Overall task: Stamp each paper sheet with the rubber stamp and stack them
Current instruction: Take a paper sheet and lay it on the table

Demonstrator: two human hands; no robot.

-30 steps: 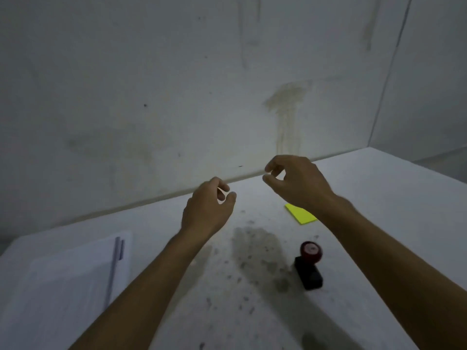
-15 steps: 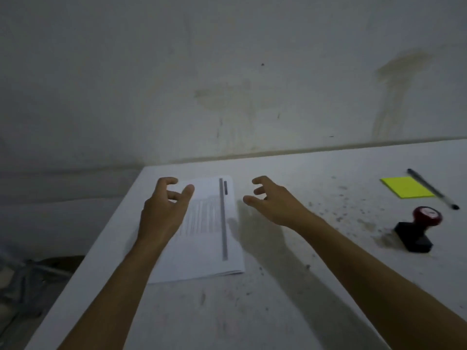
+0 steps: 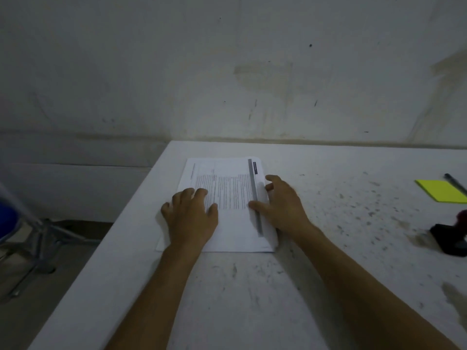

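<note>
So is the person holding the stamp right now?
No, the rubber stamp sits alone at the table's right while both hands, left hand and right hand, touch the paper sheets.

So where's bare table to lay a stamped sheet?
Free: the table between the paper stack and the yellow note, and the near stretch below the stack. Crowded: the right edge, with note, pen and rubber stamp.

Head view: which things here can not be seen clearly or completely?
- Rubber stamp: cut off by the right edge, blurred.
- Pen: only one end shows, same edge.
- Printed text on the paper stack: too small to read; left hand covers part.
- Number of sheets: cannot tell.
- Right hand fingertips: hidden under the lifted paper edge.
</note>
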